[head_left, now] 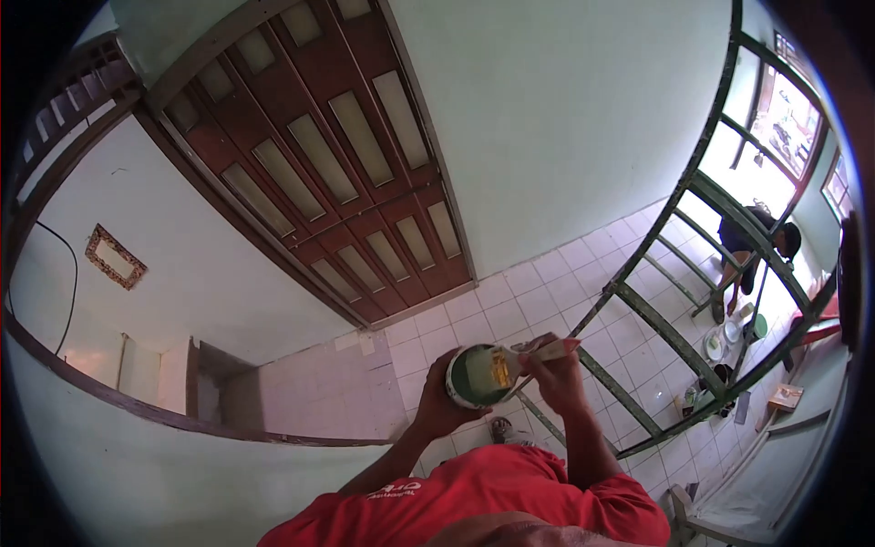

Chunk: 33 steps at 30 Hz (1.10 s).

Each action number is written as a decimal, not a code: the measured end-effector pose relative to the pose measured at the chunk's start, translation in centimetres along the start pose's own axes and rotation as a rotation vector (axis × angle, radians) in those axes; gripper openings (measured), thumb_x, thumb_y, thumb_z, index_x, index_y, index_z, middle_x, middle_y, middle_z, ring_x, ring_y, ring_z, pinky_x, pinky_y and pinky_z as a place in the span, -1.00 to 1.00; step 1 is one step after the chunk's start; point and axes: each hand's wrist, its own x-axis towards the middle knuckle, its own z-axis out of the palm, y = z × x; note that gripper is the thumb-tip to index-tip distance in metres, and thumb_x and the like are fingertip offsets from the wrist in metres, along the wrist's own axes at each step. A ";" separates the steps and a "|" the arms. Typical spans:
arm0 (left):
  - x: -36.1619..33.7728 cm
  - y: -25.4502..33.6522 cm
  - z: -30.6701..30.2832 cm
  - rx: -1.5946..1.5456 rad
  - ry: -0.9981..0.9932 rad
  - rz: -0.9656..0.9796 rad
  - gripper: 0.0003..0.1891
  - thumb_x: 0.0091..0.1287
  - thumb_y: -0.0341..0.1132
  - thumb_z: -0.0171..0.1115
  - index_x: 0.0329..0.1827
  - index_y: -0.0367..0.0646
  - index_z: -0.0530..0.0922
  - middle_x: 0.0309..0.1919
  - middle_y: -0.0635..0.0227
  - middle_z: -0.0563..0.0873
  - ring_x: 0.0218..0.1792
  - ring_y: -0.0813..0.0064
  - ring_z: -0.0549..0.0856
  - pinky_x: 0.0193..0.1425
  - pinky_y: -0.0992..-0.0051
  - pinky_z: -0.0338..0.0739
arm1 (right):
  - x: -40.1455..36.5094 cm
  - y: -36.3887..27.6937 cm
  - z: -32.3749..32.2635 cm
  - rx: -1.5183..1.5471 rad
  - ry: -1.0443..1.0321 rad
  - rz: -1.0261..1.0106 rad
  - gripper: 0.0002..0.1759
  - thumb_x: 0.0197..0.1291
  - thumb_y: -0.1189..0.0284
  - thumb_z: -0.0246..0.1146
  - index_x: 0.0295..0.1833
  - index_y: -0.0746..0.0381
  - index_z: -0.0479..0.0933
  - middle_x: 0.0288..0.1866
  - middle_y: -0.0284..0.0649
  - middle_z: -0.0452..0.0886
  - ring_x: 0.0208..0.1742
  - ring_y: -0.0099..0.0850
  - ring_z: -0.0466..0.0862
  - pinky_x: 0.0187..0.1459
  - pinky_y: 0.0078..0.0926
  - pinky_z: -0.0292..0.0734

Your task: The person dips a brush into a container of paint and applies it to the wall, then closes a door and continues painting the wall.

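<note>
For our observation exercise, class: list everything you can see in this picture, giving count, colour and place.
door: 1, brown with pale panels, upper left
wall: 1, pale green, top centre
floor tiles: many, white, centre
railed frame: 1, dark green, right
other person: 1, dark clothes, bent over, far right
paint tin: 1, green inside, centre
brush: 1, pale, over the tin
left hand: holds the tin
right hand: holds the brush

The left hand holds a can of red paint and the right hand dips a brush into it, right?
No, the paint in the can is green, not red, as the head view shows. The left hand does hold it, and the right hand dips the brush in.
</note>
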 end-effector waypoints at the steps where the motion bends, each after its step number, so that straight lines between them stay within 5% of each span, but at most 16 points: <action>1: 1.3 0.1 -0.1 -0.038 -0.011 0.021 0.26 -0.25 -0.27 0.86 0.57 -0.17 0.20 0.38 0.18 0.49 0.41 0.25 0.53 0.50 0.25 0.47 | 1.2 0.4 -0.5 0.063 -0.033 0.061 -0.79 0.30 0.60 0.41 -0.09 0.30 0.48 -0.15 -0.22 0.66 -0.14 -0.46 0.72 -0.12 -0.50 0.67; 4: 4.1 -0.2 -0.5 0.008 -0.014 0.058 0.26 -0.24 -0.29 0.85 0.58 -0.17 0.18 0.41 0.17 0.49 0.42 0.27 0.53 0.52 0.27 0.47 | 4.3 -0.5 -0.7 0.109 -0.053 0.097 -0.71 0.19 0.69 0.44 -0.12 0.29 0.46 -0.13 -0.19 0.66 -0.11 -0.43 0.73 -0.07 -0.47 0.69; 5: 4.8 -0.7 -0.3 -0.048 0.006 0.071 0.26 -0.25 -0.31 0.85 0.57 -0.17 0.19 0.41 0.17 0.50 0.42 0.28 0.53 0.52 0.27 0.47 | 5.3 -0.5 -0.8 0.063 -0.036 0.081 -0.69 0.13 0.58 0.52 -0.17 0.32 0.49 -0.18 -0.23 0.69 -0.09 -0.48 0.72 -0.06 -0.49 0.66; 15: 12.8 -3.8 -0.3 -0.003 0.052 0.063 0.23 -0.24 -0.31 0.84 0.56 -0.19 0.21 0.38 0.17 0.53 0.41 0.29 0.54 0.51 0.29 0.47 | 14.4 1.1 -1.7 -0.014 -0.040 0.211 -0.73 0.13 0.50 0.53 -0.11 0.34 0.64 -0.27 -0.33 0.72 -0.23 -0.61 0.68 -0.19 -0.57 0.59; 16: 14.0 -4.2 -0.1 -0.140 0.101 0.047 0.16 -0.25 -0.24 0.83 0.50 -0.24 0.32 0.30 0.08 0.52 0.33 0.10 0.55 0.45 0.19 0.47 | 15.2 2.1 -1.7 0.006 -0.015 0.173 -0.76 0.14 0.50 0.53 -0.13 0.35 0.67 -0.27 -0.33 0.73 -0.25 -0.60 0.68 -0.19 -0.56 0.60; 19: 17.9 -4.4 -0.9 0.027 0.068 0.060 0.16 -0.25 -0.24 0.82 0.51 -0.20 0.33 0.29 0.10 0.52 0.31 0.09 0.55 0.44 0.17 0.44 | 18.9 1.2 -1.7 -0.143 -0.008 0.153 -0.77 0.13 0.50 0.53 -0.14 0.36 0.70 -0.28 -0.30 0.76 -0.24 -0.59 0.69 -0.17 -0.52 0.63; 26: 31.4 -8.5 -1.0 0.021 -0.007 0.201 0.13 -0.26 -0.26 0.79 0.51 -0.11 0.35 0.27 0.15 0.54 0.30 0.09 0.52 0.40 0.18 0.42 | 29.4 4.1 -3.2 -0.179 0.117 0.037 -0.69 0.12 0.48 0.54 -0.07 0.40 0.68 -0.14 -0.24 0.77 -0.17 -0.54 0.71 -0.10 -0.48 0.64; 33: 46.1 -8.4 -1.6 0.079 -0.077 0.399 0.13 -0.32 -0.23 0.76 0.49 -0.08 0.38 0.25 0.18 0.58 0.28 0.06 0.54 0.39 0.10 0.39 | 41.1 3.5 -5.2 -0.286 0.174 0.156 -0.74 0.27 0.34 0.44 -0.14 0.36 0.72 -0.31 -0.24 0.76 -0.26 -0.50 0.72 -0.20 -0.43 0.64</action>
